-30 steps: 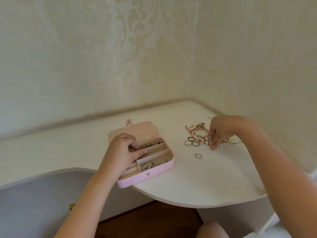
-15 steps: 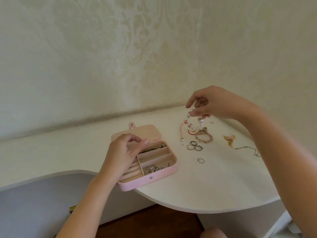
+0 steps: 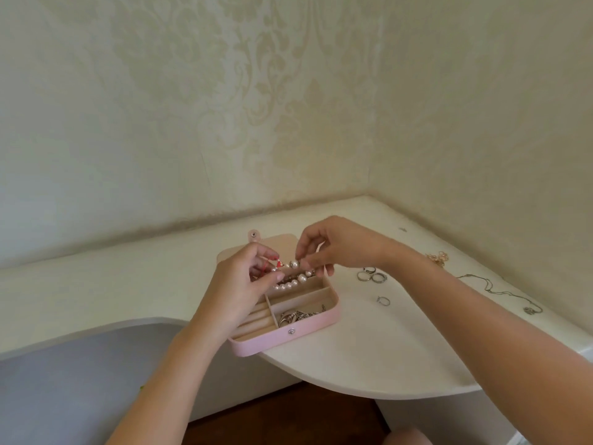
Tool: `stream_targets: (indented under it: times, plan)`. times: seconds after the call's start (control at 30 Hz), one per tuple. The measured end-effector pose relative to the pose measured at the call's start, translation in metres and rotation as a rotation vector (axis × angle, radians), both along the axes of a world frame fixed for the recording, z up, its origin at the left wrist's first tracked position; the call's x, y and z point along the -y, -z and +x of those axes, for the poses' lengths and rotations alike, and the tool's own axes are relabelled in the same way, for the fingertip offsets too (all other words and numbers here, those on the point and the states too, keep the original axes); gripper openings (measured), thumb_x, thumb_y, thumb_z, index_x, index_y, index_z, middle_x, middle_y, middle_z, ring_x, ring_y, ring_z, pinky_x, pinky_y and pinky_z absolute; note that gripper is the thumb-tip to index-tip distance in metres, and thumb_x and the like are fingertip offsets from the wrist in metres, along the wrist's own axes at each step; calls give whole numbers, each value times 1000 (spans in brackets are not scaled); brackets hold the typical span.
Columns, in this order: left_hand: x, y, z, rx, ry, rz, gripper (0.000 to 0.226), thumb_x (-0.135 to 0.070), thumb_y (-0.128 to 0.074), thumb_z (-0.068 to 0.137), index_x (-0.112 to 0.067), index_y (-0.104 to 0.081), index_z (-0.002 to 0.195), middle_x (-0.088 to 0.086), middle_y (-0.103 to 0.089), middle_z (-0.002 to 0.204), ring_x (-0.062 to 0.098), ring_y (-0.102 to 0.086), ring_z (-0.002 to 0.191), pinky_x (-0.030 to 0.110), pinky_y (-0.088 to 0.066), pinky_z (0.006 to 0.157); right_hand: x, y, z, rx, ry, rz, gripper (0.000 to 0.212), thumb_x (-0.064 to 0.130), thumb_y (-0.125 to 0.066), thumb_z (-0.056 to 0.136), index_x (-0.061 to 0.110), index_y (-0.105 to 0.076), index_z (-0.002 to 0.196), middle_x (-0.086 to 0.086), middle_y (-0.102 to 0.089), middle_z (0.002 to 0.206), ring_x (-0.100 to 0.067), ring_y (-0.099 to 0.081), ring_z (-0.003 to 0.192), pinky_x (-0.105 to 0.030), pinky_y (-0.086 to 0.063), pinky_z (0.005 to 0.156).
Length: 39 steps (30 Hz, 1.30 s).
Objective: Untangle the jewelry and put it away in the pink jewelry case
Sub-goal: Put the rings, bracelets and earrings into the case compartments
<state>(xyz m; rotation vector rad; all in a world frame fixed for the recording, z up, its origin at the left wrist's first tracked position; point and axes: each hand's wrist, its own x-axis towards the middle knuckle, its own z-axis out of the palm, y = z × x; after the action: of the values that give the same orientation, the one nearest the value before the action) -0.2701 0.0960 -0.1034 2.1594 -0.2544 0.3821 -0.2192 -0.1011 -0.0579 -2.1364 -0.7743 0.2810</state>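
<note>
Pearl strand [image 3: 288,285] is pinched at each end by the left hand [image 3: 244,285] and right hand [image 3: 330,248] over the case [image 3: 272,343], mid-frame (judged light, limp, slippery; best gripped by its beads).

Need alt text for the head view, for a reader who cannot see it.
A left hand and right hand hold a pearl strand between them above an open pink jewelry case on a white desk. Loose rings and a thin chain lie to its right.
</note>
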Motion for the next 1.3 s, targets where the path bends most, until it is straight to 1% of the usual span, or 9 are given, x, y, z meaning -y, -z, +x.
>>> stream_targets:
  times: [0.27, 0.43, 0.53, 0.63, 0.73, 0.83, 1.0, 1.2, 1.3]
  plan:
    - [2, 8, -2, 20, 47, 256, 13, -17, -62, 90, -28, -61, 95, -13, -64, 78, 4, -61, 67, 12, -41, 59, -2, 19, 1, 126, 42, -149, 11, 15, -78, 76, 14, -74, 87, 13, -61, 58, -1, -51, 51, -11, -38, 52]
    - [8, 5, 3, -9, 51, 417, 11, -15, -59, 92, -22, -68, 92, -10, -62, 74, -1, -51, 56, 11, -34, 52, 0, 26, 5, 312, 20, -211, 11, 18, -78, 76, 17, -78, 87, 7, -59, 81, 6, -48, 65, -12, -33, 60]
    - [7, 2, 5, 2, 32, 388, 16, -10, -59, 91, -20, -61, 103, -9, -61, 85, -1, -57, 66, 10, -40, 59, 2, 26, 7, 350, -1, -256, 10, 15, -77, 76, 17, -78, 86, 10, -56, 81, 9, -47, 66, -11, -32, 61]
    - [5, -1, 5, 13, 11, 419, 13, -9, -68, 85, -19, -67, 94, -13, -61, 80, -3, -56, 71, 6, -39, 65, 3, 27, 5, 379, -21, -315, 10, 18, -75, 79, 20, -77, 89, 10, -53, 85, 5, -44, 68, -12, -31, 61]
    - [5, -5, 2, -33, 21, 525, 10, -15, -69, 83, -22, -75, 85, -19, -55, 71, -2, -53, 67, 6, -35, 60, 5, 30, 5, 393, -54, -352, 13, 21, -69, 85, 21, -76, 96, 8, -51, 91, 9, -41, 69, -9, -31, 63]
    - [7, -6, 3, -82, 46, 640, 16, -16, -64, 88, -25, -75, 96, -10, -65, 85, 6, -51, 71, 6, -31, 57, 9, 31, 7, 369, -61, -332, 13, 26, -66, 88, 23, -75, 97, 12, -47, 91, 12, -42, 69, -9, -31, 62]
    - [13, -8, 3, -91, 35, 574, 20, -6, -63, 86, -23, -74, 87, -7, -68, 83, 8, -61, 77, 7, -38, 60, 34, 19, 20, 254, 111, -91, 7, 32, -71, 83, 27, -75, 86, 10, -58, 90, 0, -49, 68, -11, -38, 66]
    - [24, -8, 4, -96, 80, 495, 20, -5, -67, 82, -24, -67, 76, -16, -61, 73, -1, -58, 70, 9, -42, 62, 103, 13, 44, 188, 393, -81, 3, 22, -72, 83, 23, -75, 83, 15, -67, 73, 3, -48, 54, -10, -37, 56]
    - [26, -7, 4, -106, 114, 522, 15, -12, -65, 87, -26, -72, 85, -16, -67, 80, -3, -61, 75, 8, -43, 66, 134, 26, 58, 187, 544, -110, 9, 17, -71, 84, 24, -73, 80, 15, -65, 76, 0, -50, 62, -12, -37, 57]
